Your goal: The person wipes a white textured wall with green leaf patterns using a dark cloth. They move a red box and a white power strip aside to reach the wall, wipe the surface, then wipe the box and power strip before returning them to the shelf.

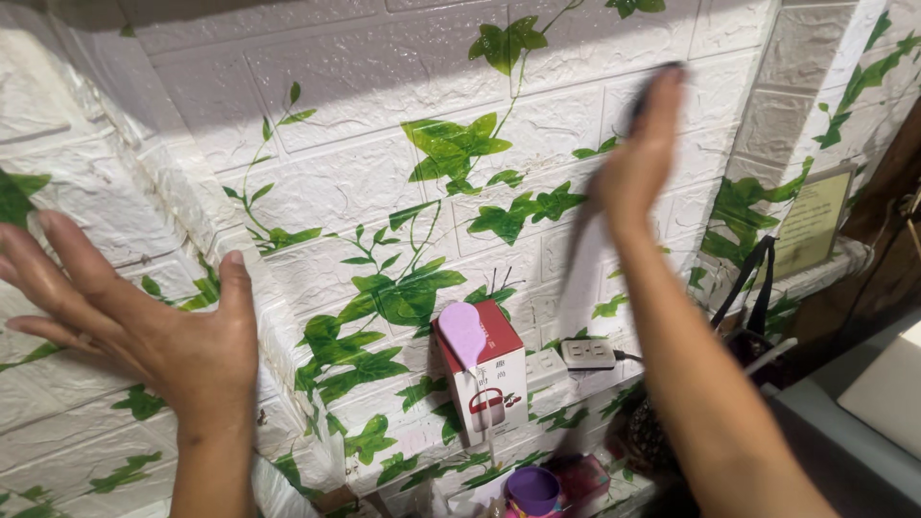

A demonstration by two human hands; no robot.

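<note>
The 2 hands press flat and open on the leaf-print wall sheet [365,192], left hand [144,326] at 9 o'clock, right hand [643,153] at 1 o'clock, gripping nothing; the sheet looks mostly laid on, its lower edge at 6 o'clock seems loose.

bright daylight | shadow band along top | right hand [645,158] motion-blurred
</note>
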